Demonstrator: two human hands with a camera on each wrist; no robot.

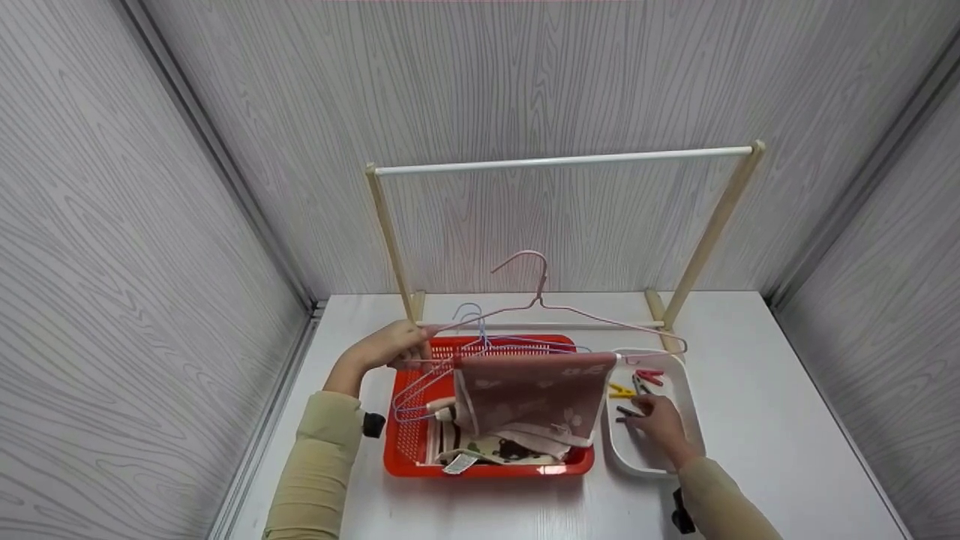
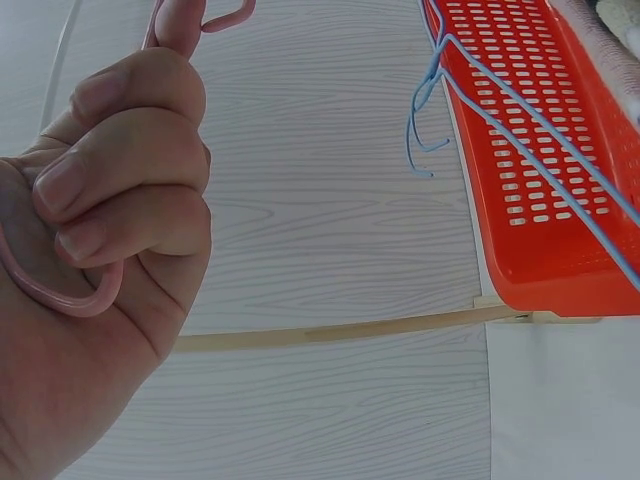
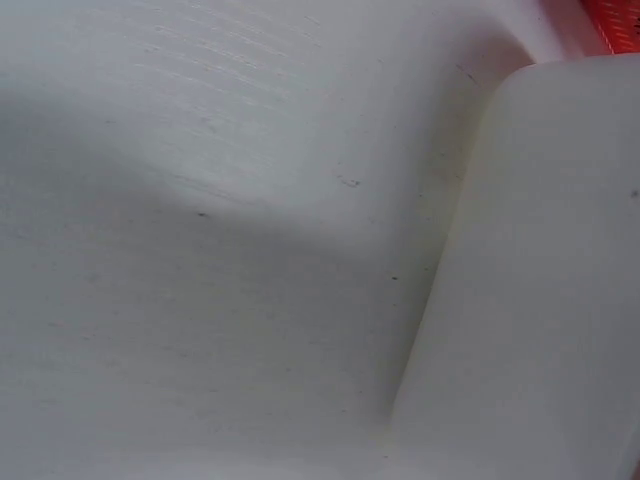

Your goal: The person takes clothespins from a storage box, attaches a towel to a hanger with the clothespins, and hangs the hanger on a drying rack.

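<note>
The counter (image 1: pixel 750 412) is spread below, and at its back the rack (image 1: pixel 562 160) is set up, its white bar bare. In front, the basket (image 1: pixel 409 469) is filled in part with patterned cloths (image 1: pixel 510 450), and two blue hangers (image 1: pixel 485 343) are propped over it. Close on the right, the tray (image 1: pixel 637 450) is laid.

And here's the action: above the basket the pink hanger (image 1: pixel 538 298) is held up, with the pink cloth (image 1: pixel 532 394) draped over its lower bar. By the left hand (image 1: pixel 391 346) the hanger's left end is gripped, the fingers curled round the wire. The right hand (image 1: pixel 664 427) is lowered into the tray, its thumb and fingers brought to the black peg (image 1: pixel 627 412); whether that peg is pinched cannot be told, and from the right wrist only counter and tray wall are shown. Just beyond, the yellow peg (image 1: pixel 622 391) and the red peg (image 1: pixel 649 377) are left lying.

A peg, it seems, is being fetched. The hanger is best held level meanwhile, since the cloth could be slid off by a tilt. The peg is best taken by its handle ends, so that its mouth can be squeezed apart without regripping, and lifted clear of its neighbours.
</note>
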